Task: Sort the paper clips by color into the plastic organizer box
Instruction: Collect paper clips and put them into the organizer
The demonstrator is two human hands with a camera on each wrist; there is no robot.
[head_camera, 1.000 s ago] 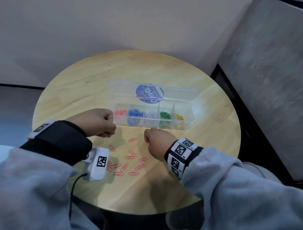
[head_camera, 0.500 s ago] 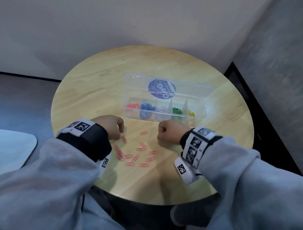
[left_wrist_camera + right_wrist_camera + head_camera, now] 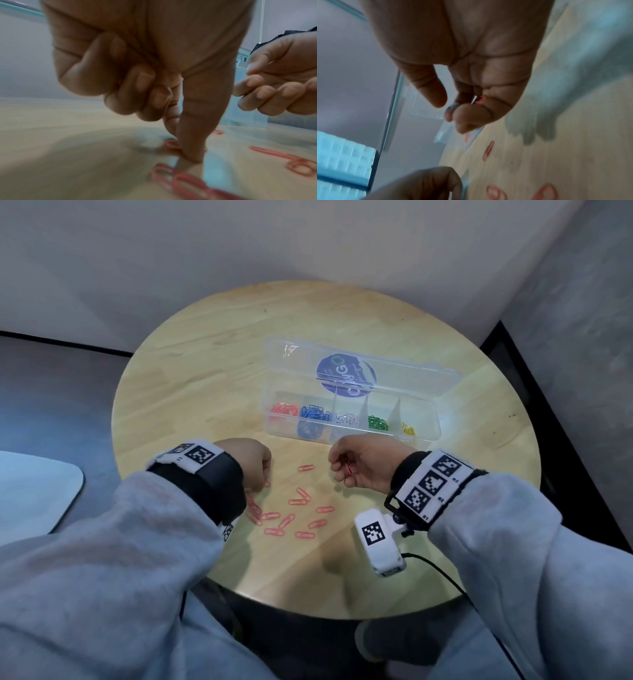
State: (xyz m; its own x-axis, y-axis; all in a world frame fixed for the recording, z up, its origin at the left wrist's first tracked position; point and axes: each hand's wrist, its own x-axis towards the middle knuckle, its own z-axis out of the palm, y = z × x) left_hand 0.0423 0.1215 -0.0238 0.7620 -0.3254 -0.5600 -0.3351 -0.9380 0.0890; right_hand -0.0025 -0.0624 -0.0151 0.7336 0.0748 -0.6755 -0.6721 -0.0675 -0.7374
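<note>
The clear organizer box (image 3: 428,422) lies open on the round wooden table (image 3: 205,371), its compartments holding red, blue, white, green and yellow clips. Several loose pink-red paper clips (image 3: 301,501) lie between my hands. My left hand (image 3: 265,474) reaches down at their left edge; in the left wrist view its thumb and index finger (image 3: 190,135) pinch one clip (image 3: 171,145) against the tabletop, the other fingers curled. My right hand (image 3: 342,470) hovers near the box front, its fingers curled round a red clip (image 3: 350,468), which shows in the right wrist view as a red clip (image 3: 480,100) tucked in the palm.
The box's lid (image 3: 359,364) with a blue round sticker lies flat behind the compartments. A white wrist camera (image 3: 378,542) with its cable hangs over the table's near right. Walls stand close behind and to the right; a pale surface (image 3: 34,491) sits off the table's left.
My left hand dropped from beside the box to the loose clips and set its fingertips on one. My right hand rolled over, showing the clip in its fingers. The head view shifted.
</note>
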